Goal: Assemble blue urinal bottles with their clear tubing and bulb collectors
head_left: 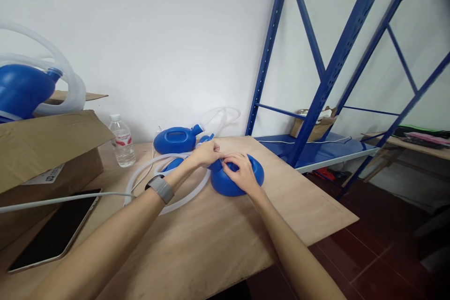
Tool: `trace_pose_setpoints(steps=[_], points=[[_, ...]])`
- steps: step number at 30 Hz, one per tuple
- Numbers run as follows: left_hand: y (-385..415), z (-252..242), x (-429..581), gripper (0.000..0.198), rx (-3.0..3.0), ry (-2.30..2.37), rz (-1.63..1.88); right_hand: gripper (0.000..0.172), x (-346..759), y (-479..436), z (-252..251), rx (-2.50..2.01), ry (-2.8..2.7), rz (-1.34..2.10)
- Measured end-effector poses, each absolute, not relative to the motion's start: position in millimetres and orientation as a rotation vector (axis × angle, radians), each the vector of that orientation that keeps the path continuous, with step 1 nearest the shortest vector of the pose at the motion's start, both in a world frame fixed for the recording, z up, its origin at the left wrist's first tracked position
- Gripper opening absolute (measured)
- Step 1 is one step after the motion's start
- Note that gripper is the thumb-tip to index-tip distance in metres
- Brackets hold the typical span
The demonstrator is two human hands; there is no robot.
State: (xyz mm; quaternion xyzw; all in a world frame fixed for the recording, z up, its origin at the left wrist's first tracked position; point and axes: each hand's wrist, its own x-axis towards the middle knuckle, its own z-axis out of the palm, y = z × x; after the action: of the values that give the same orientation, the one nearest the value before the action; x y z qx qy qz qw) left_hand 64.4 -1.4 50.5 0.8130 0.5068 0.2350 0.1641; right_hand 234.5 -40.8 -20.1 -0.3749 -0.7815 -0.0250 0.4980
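Observation:
A blue urinal bottle (228, 183) lies on its side on the wooden table, its neck turned to the left. My left hand (207, 153) is closed at the neck, thumb and fingers pinched together. From the other side my right hand (239, 168) pinches the same neck, with the palm over the bottle's body. The fingertips of both hands nearly meet and hide the mouth and any small part there. Behind them rests a second blue urinal bottle (175, 140) with a moulded handle. A clear coiled hose (131, 183) loops around another blue piece beside my left wrist.
On the left stands an open cardboard box (52, 150) holding another blue bottle (24, 89) and hose. A water bottle (122, 143) and a tablet (58, 229) are near it; a white cable (70, 198) crosses above the tablet. Blue metal shelving (316, 98) rises at right.

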Motion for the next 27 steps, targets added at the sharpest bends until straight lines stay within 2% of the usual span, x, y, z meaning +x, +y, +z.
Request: trace_pose_setpoints(steps=[13, 20, 27], points=[[-1.9, 50.9, 72.1, 0.024, 2.269, 1.611, 0.686, 0.014, 235.3, -36.8, -21.5, -0.969, -1.894, -0.029], [-2.1, 46.6, 65.6, 0.028, 2.224, 1.478, 0.715, 0.006, 232.8, -40.3, -19.7, -0.984, -1.835, -0.004], [2.3, 47.3, 62.1, 0.030, 2.234, 1.360, 0.724, 0.009, 234.9, -40.5, -20.2, -0.907, -1.858, -0.007]])
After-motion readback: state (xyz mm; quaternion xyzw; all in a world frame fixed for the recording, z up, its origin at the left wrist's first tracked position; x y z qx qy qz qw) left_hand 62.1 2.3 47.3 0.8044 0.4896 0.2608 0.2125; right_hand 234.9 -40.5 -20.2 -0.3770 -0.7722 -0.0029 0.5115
